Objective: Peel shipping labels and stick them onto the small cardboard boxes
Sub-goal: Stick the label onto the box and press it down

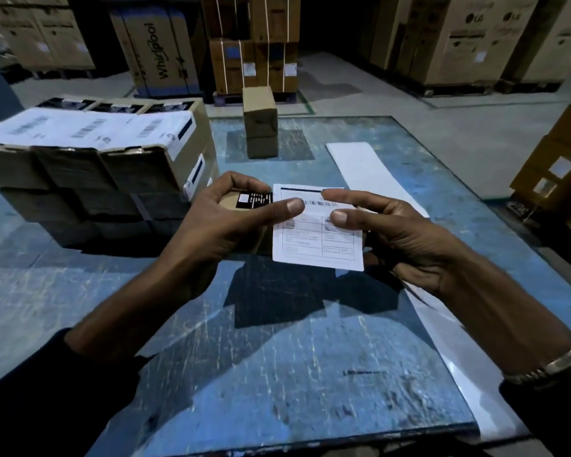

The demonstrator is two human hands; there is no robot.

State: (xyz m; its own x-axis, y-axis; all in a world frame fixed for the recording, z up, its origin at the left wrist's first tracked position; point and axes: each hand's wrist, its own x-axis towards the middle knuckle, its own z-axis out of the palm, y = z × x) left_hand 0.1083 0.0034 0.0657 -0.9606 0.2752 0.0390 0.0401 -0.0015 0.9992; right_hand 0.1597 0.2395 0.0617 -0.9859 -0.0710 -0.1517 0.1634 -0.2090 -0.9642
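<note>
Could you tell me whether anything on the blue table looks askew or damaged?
Nothing serious. The upright brown cardboard box at the far edge looks crumpled around its middle, and the top front edges of the stacked labelled cardboard boxes on the left look worn and ragged.

White shipping label [317, 232] showing black barcode and ruled grid; brown small box [241, 222] bearing a black sticker (white patch inset); scratched blue table [277, 357] lying beneath; brown stacked cartons [89, 173] wearing white labels.
</note>
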